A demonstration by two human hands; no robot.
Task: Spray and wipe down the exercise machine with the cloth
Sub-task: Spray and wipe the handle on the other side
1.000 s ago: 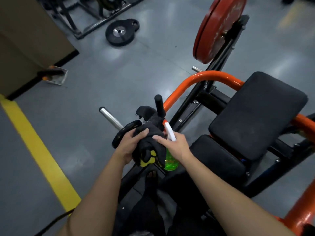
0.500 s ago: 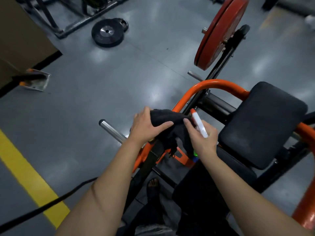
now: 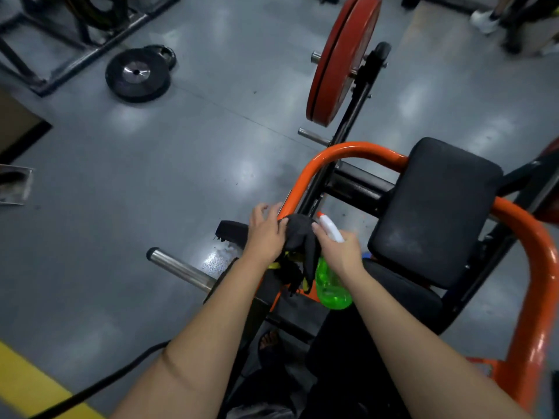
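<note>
- The left hand (image 3: 266, 234) grips the dark cloth (image 3: 298, 234), its thumb pinching it against the orange tube (image 3: 348, 149) of the exercise machine (image 3: 357, 189), on the tube's near left run.
- The cloth drapes off the tube, and its tail hangs between the two hands.
- The right hand (image 3: 343, 252) is clamped round the neck of the green spray bottle (image 3: 332, 287), its forefinger touching the cloth.
- The black pad (image 3: 432, 213) is just right of the hands.
- A red weight plate (image 3: 341, 62) stands at the machine's far end.

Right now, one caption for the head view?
Left hand holds cloth on orange frame; right hand holds green spray bottle.
</note>
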